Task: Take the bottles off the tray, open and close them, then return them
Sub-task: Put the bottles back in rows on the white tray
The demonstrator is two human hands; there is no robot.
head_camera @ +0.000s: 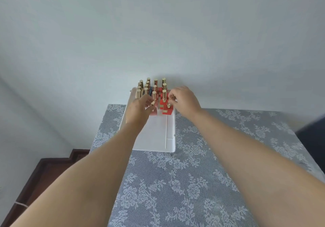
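Both hands reach over a white tray (pixel 154 135) on a lace-patterned tablecloth (pixel 193 182): left hand (pixel 139 110) grips a gold-capped bottle (pixel 153 108), right hand (pixel 184 100) pinches a gold cap (pixel 171 97) (red bottle (pixel 167 109) just below it).

Both arms outstretched; left hand (pixel 139 107), right hand (pixel 184 100) fingers curled

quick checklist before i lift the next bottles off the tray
1. Left hand closed round a gold-capped bottle: ok.
2. Right hand fingers on a gold cap: ok, firmness cannot tell.
3. Red bottle under the right hand upright: ok.
4. Neighbouring bottles clear of the lift: not ok, tightly packed.
5. Bare near end of the white tray for returns: ok.
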